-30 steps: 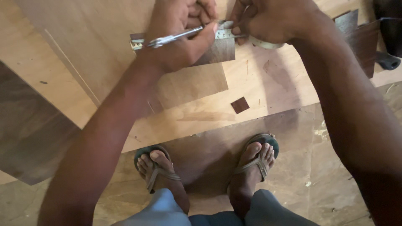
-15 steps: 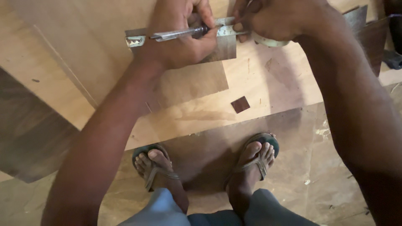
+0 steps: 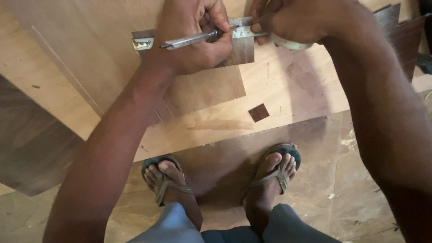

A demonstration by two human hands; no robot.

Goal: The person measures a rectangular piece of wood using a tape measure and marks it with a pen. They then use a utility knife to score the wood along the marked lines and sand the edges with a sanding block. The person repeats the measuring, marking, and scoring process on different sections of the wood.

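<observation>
The tape-measure blade (image 3: 240,32) lies left-to-right across the dark veneer strip (image 3: 240,51), its hook (image 3: 141,43) leftmost, pinched by the right hand (image 3: 297,20), while the left hand (image 3: 193,38) grips a pen (image 3: 189,39) parallel above it.

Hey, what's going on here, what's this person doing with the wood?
A person stands over a plywood sheet and stretches a tape measure across a small brown veneer piece lying on it. The left hand presses down on the tape while holding a pen. The right hand grips the tape's case at the other end. A small dark square offcut lies nearby, close to the sandalled feet.
</observation>
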